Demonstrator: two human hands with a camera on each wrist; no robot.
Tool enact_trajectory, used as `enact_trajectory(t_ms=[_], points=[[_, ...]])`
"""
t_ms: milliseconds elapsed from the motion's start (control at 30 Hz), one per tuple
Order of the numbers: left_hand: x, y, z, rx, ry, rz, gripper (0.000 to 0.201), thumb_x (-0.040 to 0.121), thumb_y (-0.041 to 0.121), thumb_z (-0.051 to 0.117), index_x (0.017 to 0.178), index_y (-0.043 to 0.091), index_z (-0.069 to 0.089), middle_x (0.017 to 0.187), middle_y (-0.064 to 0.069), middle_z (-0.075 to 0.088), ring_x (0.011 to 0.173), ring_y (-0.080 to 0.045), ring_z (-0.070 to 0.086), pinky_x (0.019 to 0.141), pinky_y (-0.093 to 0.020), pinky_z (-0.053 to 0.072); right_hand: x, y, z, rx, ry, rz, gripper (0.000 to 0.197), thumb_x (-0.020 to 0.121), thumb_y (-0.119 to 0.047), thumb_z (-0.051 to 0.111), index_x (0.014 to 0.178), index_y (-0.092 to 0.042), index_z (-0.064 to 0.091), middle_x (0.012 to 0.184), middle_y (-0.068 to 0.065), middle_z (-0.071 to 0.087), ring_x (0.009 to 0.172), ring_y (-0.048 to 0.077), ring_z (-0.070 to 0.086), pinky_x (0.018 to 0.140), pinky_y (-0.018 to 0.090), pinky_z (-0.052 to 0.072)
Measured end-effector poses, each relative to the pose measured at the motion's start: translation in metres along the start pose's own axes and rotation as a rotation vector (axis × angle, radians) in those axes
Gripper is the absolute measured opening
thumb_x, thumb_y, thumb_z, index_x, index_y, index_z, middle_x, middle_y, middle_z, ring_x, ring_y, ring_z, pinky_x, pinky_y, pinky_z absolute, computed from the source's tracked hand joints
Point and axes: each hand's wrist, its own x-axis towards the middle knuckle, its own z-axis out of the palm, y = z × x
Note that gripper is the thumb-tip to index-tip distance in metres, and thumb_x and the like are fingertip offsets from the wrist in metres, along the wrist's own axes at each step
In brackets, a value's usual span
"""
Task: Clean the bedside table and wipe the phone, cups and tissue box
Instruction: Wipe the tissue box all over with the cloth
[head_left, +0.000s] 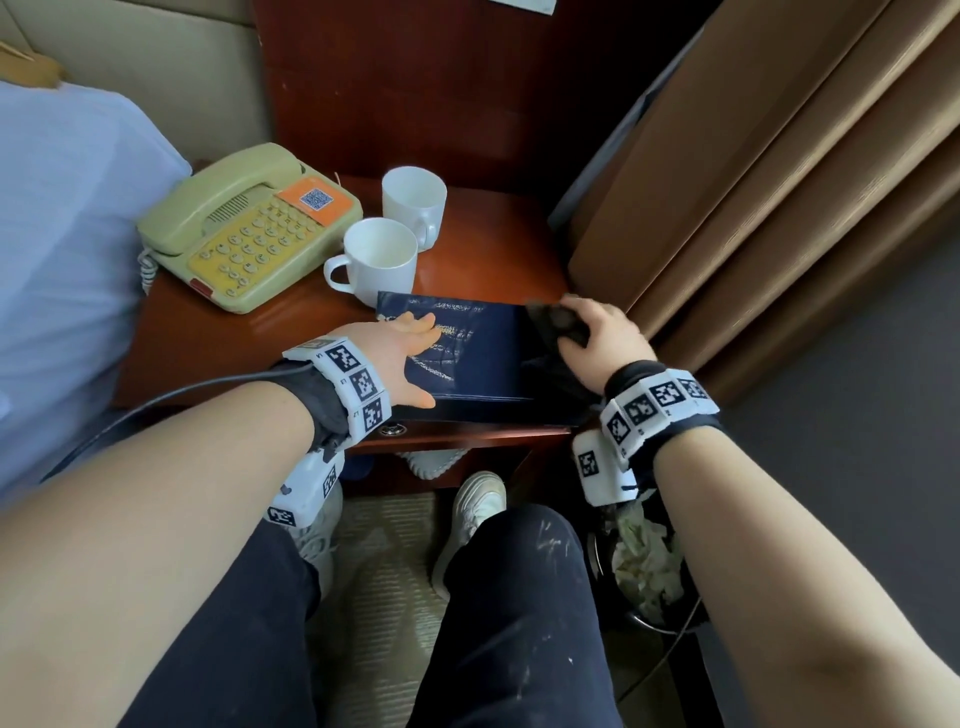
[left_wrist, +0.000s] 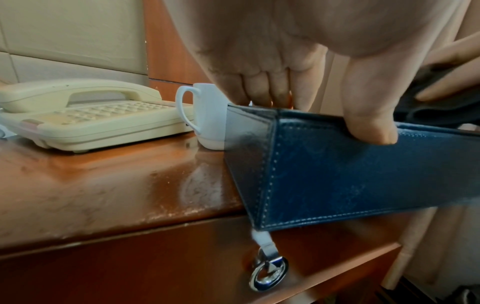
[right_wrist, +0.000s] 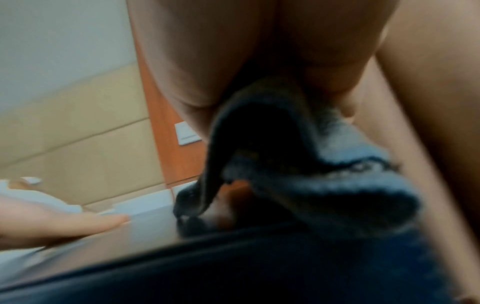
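A dark blue leather tissue box (head_left: 478, 358) sits at the front right of the wooden bedside table (head_left: 208, 343), its near corner (left_wrist: 363, 174) jutting past the table's front edge. My left hand (head_left: 410, 358) grips its left end, fingers over the top and thumb (left_wrist: 371, 127) on the front face. My right hand (head_left: 597, 338) holds a dark cloth (head_left: 553, 325) bunched against the box's right end (right_wrist: 233, 267). A cream phone (head_left: 249, 228) stands at the back left. Two white cups (head_left: 382, 260) (head_left: 413, 202) stand beside it, behind the box.
The bed (head_left: 62, 260) borders the table on the left and brown curtains (head_left: 753, 208) hang close on the right. A bin of crumpled paper (head_left: 644, 561) stands on the floor below my right wrist. A metal ring pull (left_wrist: 269, 271) hangs on the drawer front.
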Motion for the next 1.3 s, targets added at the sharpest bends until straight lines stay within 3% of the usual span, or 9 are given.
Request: enact_trajectory(t_ms=[233, 367, 467, 667, 767, 900, 967, 1167, 1300], points=[[-0.012, -0.019, 0.012, -0.075, 0.102, -0.093, 0.104, 0.079, 0.058, 0.058, 0.149, 0.012, -0.002, 0.158, 0.001, -0.013, 0.146, -0.014, -0.009, 0.118, -0.028, 0.002, -0.009, -0.031, 0.019, -0.154, -0.098, -0.114, 0.049, 0.087, -0.021, 0.047, 0.135, -0.03, 0.044, 0.146, -0.001, 0.037, 0.126, 0.032, 0.034, 0.107, 0.037, 0.034], [-0.012, -0.021, 0.011, -0.075, 0.116, -0.087, 0.104, 0.077, 0.062, 0.058, 0.15, 0.016, 0.0, 0.158, 0.006, -0.012, 0.146, -0.009, -0.006, 0.117, -0.025, 0.008, -0.028, -0.053, 0.027, -0.152, -0.232, -0.554, 0.049, 0.077, -0.017, 0.05, 0.124, -0.029, 0.057, 0.143, -0.002, 0.044, 0.13, 0.026, 0.037, 0.11, 0.03, 0.026], [-0.013, -0.022, 0.01, -0.069, 0.105, -0.069, 0.103, 0.078, 0.059, 0.059, 0.15, 0.016, 0.0, 0.158, 0.006, -0.012, 0.146, -0.01, -0.005, 0.116, -0.025, 0.009, -0.028, -0.064, 0.003, -0.086, -0.496, -0.67, 0.045, 0.077, -0.006, 0.058, 0.119, -0.024, 0.063, 0.135, -0.001, 0.052, 0.126, 0.017, 0.044, 0.108, 0.022, 0.026], [-0.013, -0.029, 0.008, -0.077, 0.077, -0.029, 0.103, 0.079, 0.055, 0.061, 0.15, 0.016, -0.003, 0.157, 0.006, -0.015, 0.146, -0.009, -0.008, 0.116, -0.024, 0.008, 0.027, -0.06, 0.006, -0.046, -0.122, -0.166, 0.046, 0.083, -0.022, 0.052, 0.128, -0.031, 0.051, 0.136, 0.003, 0.05, 0.124, 0.029, 0.046, 0.105, 0.035, 0.039], [-0.011, -0.03, 0.009, -0.086, 0.096, -0.023, 0.103, 0.078, 0.056, 0.062, 0.15, 0.017, -0.001, 0.157, 0.007, -0.014, 0.145, -0.008, -0.007, 0.116, -0.024, 0.009, 0.011, -0.078, 0.02, -0.208, -0.253, -0.242, 0.05, 0.088, -0.02, 0.047, 0.135, -0.033, 0.043, 0.148, -0.004, 0.033, 0.132, 0.03, 0.028, 0.109, 0.039, 0.029], [-0.011, -0.033, 0.01, -0.115, 0.098, -0.02, 0.106, 0.076, 0.056, 0.064, 0.15, 0.016, -0.001, 0.157, 0.006, -0.013, 0.146, -0.009, -0.007, 0.116, -0.023, 0.008, -0.022, -0.088, 0.005, -0.235, -0.482, -0.59, 0.048, 0.084, -0.011, 0.052, 0.129, -0.03, 0.053, 0.145, -0.004, 0.04, 0.133, 0.018, 0.033, 0.111, 0.026, 0.022], [-0.011, -0.033, 0.009, -0.138, 0.102, -0.024, 0.106, 0.076, 0.054, 0.066, 0.15, 0.015, 0.0, 0.158, 0.006, -0.012, 0.146, -0.009, -0.006, 0.116, -0.023, 0.008, -0.021, -0.086, -0.012, -0.187, -0.573, -0.536, 0.045, 0.082, -0.01, 0.055, 0.122, -0.03, 0.059, 0.132, -0.005, 0.054, 0.122, 0.013, 0.047, 0.103, 0.022, 0.033], [-0.015, -0.035, 0.02, -0.308, 0.136, -0.179, 0.122, 0.069, 0.05, 0.074, 0.148, 0.017, -0.014, 0.157, 0.002, -0.016, 0.145, -0.018, 0.016, 0.113, -0.032, 0.028, 0.028, -0.087, 0.009, -0.106, -0.171, -0.087, 0.045, 0.085, -0.026, 0.053, 0.13, -0.03, 0.048, 0.135, 0.005, 0.048, 0.123, 0.032, 0.044, 0.101, 0.039, 0.041], [-0.012, -0.038, 0.029, -0.43, 0.153, -0.185, 0.103, 0.069, 0.051, 0.073, 0.148, 0.019, 0.015, 0.143, -0.011, 0.042, 0.124, -0.025, 0.048, 0.1, -0.036, 0.043, 0.013, -0.11, 0.028, -0.218, -0.221, -0.146, 0.048, 0.089, -0.022, 0.044, 0.136, -0.031, 0.039, 0.144, -0.001, 0.033, 0.13, 0.031, 0.028, 0.1, 0.044, 0.037]])
